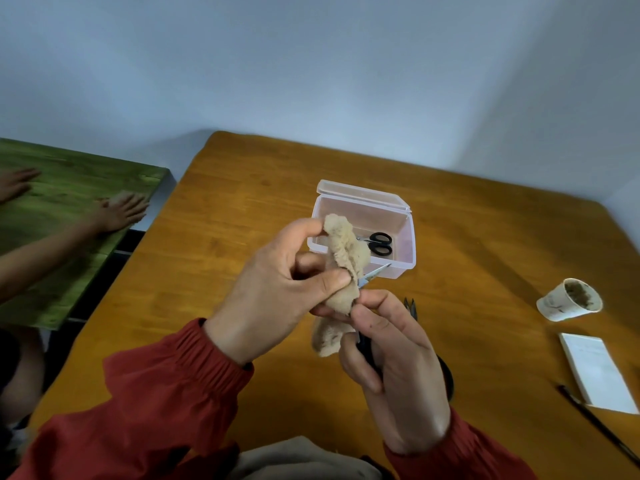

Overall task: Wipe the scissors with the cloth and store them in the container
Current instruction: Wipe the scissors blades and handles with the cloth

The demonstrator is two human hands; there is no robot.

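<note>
1. Left hand. I am reading the left hand (273, 289) as closed on the cloth (343, 251). Its thumb and fingers are pinching the crumpled beige fabric around the blades of the held scissors (377, 271). One end of the cloth is standing up above the fingers, and the other end is hanging down below both hands.

2. Right hand. The right hand (394, 368) is gripping the black handle of the held scissors, with its fingers curled round it. The blades are pointing up and away from me. Only the bright tip is showing past the cloth, since fabric and fingers are covering the rest.

3. Task item location. The held scissors are being kept in the air above the table (242, 188), just in front of the container (410, 244) and not inside it.

4. Container. The clear plastic box is sitting near the middle of the orange wooden table with its lid (363, 194) standing open at the far side. I am seeing the stored scissors (379, 242), a pair with black handles, lying on its floor.

5. Unclear item. Dark pointed tips (411, 304) are showing on the table just beyond the right hand. I cannot tell whether they belong to a further pair.

6. Surroundings. A paper cup (568, 299) is lying on its side at the right with brown residue inside. A white notepad (595, 372) is lying near it, and a black pen (595, 420) is lying beside the pad. At the left, another person's hand (121, 211) is resting flat on a green table (69, 237)
</note>
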